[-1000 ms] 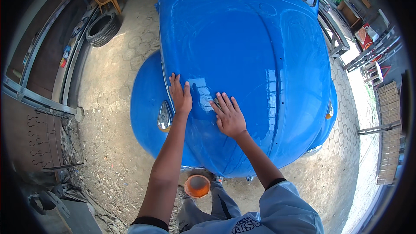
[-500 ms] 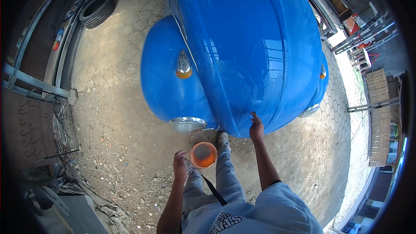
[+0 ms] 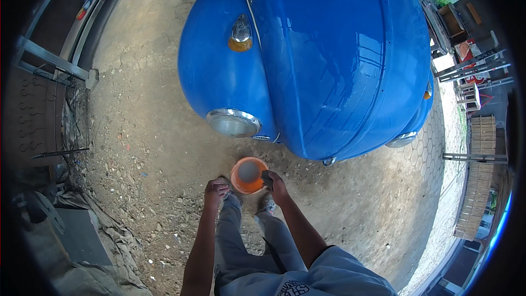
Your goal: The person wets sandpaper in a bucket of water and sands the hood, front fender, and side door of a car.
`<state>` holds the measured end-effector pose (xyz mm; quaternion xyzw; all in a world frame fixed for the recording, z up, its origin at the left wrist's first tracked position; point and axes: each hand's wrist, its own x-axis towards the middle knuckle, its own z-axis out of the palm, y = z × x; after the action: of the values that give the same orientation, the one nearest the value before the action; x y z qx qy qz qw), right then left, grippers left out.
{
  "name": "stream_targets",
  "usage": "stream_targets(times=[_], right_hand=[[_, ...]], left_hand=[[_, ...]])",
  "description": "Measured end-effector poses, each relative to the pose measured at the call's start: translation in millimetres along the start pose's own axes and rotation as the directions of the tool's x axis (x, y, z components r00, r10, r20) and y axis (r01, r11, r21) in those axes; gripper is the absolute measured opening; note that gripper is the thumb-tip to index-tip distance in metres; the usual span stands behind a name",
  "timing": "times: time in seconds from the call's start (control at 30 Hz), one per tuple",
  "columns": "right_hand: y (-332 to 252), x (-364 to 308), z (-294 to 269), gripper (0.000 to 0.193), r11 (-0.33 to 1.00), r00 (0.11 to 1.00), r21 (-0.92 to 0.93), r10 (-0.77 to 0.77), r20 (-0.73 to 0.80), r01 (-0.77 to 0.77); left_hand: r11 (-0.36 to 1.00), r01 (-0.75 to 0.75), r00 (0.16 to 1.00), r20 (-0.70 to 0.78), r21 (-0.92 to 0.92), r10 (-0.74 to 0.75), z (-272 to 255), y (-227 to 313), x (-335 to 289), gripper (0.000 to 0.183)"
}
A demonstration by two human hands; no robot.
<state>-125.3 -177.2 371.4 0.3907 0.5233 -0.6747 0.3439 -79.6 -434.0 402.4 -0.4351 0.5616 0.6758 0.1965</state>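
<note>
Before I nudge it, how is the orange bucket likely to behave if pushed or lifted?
The orange bucket will probably feel heavier than an empty one, since what looks like cloudy grey liquid sits inside. That would likely slosh if jolted. Pushed, it might catch or tip, as the ground looks rough and pebbly.

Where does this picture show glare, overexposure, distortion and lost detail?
In the head view, glare lies on the blue hood; the same view shows an overexposed ground strip at right, the bamboo screen curving near the dark edge, and little detail on the dark block.
</note>
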Motion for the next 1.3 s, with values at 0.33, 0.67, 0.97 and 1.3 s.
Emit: stream_targets(times=[0.33, 0.67, 0.97, 1.3], right_hand=[[160, 154, -58, 0.051, 0.905, 0.951, -0.311, -0.308, -0.010, 0.290], [263, 363, -55, 0.055, 0.405, 0.931, -0.882, -0.354, 0.092, 0.241], [307, 465, -51, 0.054, 0.234, 0.871, -0.949, -0.486, 0.075, 0.212], [345, 379, -35, 0.045, 0.479, 0.774, -0.655, -0.571, 0.273, 0.584]], left_hand=[[0.947, 0.236, 0.957, 0.119, 0.218, -0.266, 60, -156, 120, 0.033], [0.525, -0.229, 0.935, 0.336, 0.820, -0.117, 50, -268, 305, 0.036], [0.593, -0.266, 0.919, 0.386, 0.760, -0.082, 46, -322, 371, 0.030], [0.699, -0.201, 0.916, 0.384, 0.687, -0.114, 57, -287, 295, 0.031]])
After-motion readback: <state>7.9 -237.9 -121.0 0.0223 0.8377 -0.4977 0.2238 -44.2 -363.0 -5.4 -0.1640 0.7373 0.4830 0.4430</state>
